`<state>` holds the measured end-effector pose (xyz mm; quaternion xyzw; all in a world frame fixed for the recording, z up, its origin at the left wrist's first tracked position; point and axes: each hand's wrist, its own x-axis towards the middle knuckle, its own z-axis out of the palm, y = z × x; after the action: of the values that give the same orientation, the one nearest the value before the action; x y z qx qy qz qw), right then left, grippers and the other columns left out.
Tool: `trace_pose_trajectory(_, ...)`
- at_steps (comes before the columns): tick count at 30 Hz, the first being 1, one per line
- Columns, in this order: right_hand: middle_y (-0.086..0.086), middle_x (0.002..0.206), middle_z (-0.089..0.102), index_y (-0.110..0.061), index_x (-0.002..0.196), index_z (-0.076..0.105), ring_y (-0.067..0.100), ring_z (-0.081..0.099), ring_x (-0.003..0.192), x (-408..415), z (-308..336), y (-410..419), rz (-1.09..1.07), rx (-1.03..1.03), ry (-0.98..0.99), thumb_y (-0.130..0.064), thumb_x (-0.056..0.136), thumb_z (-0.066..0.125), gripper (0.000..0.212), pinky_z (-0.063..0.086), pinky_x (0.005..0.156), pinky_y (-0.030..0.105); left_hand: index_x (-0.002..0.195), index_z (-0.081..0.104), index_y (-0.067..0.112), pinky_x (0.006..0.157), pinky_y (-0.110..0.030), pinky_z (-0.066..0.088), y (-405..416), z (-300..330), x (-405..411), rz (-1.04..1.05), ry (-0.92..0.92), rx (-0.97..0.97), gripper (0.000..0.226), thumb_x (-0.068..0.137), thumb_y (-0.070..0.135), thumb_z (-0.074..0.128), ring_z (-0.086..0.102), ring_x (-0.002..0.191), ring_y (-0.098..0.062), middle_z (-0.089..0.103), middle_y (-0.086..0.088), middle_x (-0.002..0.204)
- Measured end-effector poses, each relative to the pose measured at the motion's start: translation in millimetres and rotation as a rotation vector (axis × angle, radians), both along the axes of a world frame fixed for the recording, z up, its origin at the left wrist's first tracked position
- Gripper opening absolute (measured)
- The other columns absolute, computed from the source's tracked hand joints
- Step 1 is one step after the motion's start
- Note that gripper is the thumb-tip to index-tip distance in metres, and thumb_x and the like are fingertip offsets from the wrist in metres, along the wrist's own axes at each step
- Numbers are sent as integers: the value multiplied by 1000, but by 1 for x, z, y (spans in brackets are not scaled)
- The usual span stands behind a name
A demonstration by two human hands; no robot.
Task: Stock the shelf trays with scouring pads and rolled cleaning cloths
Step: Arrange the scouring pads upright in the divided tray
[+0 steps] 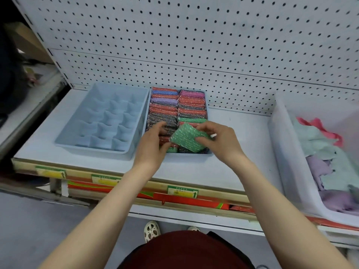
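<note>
A blue tray (207,107) on the shelf holds two rows of upright glittery scouring pads (165,105) in red, purple, dark and green. Over its near end, my right hand (219,141) pinches a green scouring pad (186,137) by its right edge. My left hand (153,144) touches the pad's left side, fingers curled over the left row. To the left stands a blue divided tray (101,117) with several bare compartments. At the far right, a clear bin (279,144) contains loose cleaning cloths (328,166) in mint, purple and pink.
A white pegboard wall (194,45) backs the white shelf (237,152). Price labels (182,191) run along the shelf's front edge. Red packages lie on the level below. My shoes show on the floor beneath.
</note>
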<state>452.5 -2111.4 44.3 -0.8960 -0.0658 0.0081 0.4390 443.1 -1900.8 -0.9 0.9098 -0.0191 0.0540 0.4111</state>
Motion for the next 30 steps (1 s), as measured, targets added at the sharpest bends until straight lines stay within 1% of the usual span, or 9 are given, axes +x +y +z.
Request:
trace_pose_trajectory(3,-9,107,68,-21,107,69,15,55,102,-6,7,-8,101,-404,-145,-14,88,68,21,42,82,31,126,60,19,93,-32,45,4,-6,-4,-59,-50,189,33,93,16,62,53,113,-21,59,-1,120)
trace_pose_trajectory(6,-6,109,68,-22,110,69,19,51,106,0,10,-7,188,-575,-184,-10,90,64,24,37,76,30,124,62,16,93,-32,42,3,-7,-4,-57,-60,233,29,94,17,61,50,115,-22,58,-3,121)
trace_pose_trajectory(9,-2,110,70,-23,112,70,22,54,109,3,-9,9,304,-709,-139,-7,89,61,30,48,83,36,124,62,15,92,-32,41,3,-8,-4,-71,-73,260,29,95,17,60,49,115,-23,58,-4,121)
trace_pose_trajectory(13,-5,114,70,-25,112,71,19,60,110,11,-16,10,293,-598,-68,-20,89,68,25,48,89,33,122,63,14,89,-28,38,5,-10,-4,-60,-93,261,28,94,15,60,49,112,-23,58,-4,117)
trace_pose_trajectory(16,-7,109,70,-30,110,73,16,61,100,14,-12,8,285,-516,-65,-36,87,70,24,50,83,32,121,64,14,87,-28,38,6,-11,-3,-55,-93,259,28,93,14,61,50,112,-24,59,-5,115)
trace_pose_trajectory(20,-7,88,64,-25,90,79,15,58,83,13,-22,18,303,-483,-84,-24,85,73,8,46,69,31,120,65,13,86,-27,37,6,-13,-3,-54,-106,261,28,92,12,61,51,109,-24,59,-5,112)
trace_pose_trajectory(23,-14,78,59,-22,83,80,9,53,72,21,-22,19,306,-499,-13,-20,82,75,5,40,66,25,119,65,13,86,-26,37,6,-14,-3,-58,-110,266,28,92,13,62,51,108,-23,59,-5,111)
trace_pose_trajectory(27,-14,68,66,-22,79,79,3,58,61,32,-9,16,324,-366,168,-31,81,78,9,45,60,21,119,65,14,85,-25,37,7,-13,-3,-70,-110,260,27,93,15,62,51,107,-22,59,-3,111)
trace_pose_trajectory(30,-11,71,69,-23,81,77,3,60,64,39,-11,15,166,-275,104,-35,86,72,14,47,62,18,120,65,14,87,-27,40,8,-12,-3,-80,-109,238,27,93,15,61,51,109,-21,59,-2,112)
